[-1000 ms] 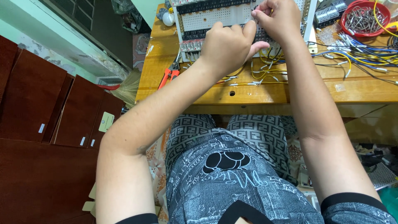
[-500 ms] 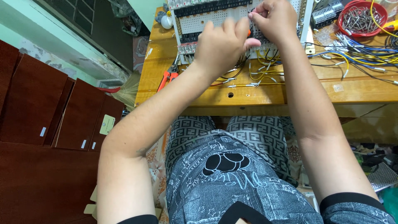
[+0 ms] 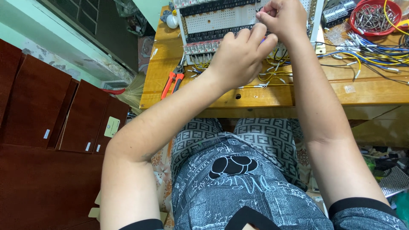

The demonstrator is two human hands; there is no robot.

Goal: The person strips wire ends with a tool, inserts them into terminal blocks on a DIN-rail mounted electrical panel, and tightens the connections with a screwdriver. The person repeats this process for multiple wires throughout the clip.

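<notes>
Both hands — left hand [image 3: 240, 57], right hand [image 3: 283, 19] — curl narrow at the perforated panel [image 3: 213, 19], fingertips pinching something too small to tell.

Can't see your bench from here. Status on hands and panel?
Left hand and right hand both on wiring panel, fingers pinching; held item hidden. Loose wires right, orange pliers left.

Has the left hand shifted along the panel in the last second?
Barely, if at all. The left hand rests at the same spot on the white perforated panel, right of the orange-handled pliers; the slight shift looks like head-camera motion.
</notes>
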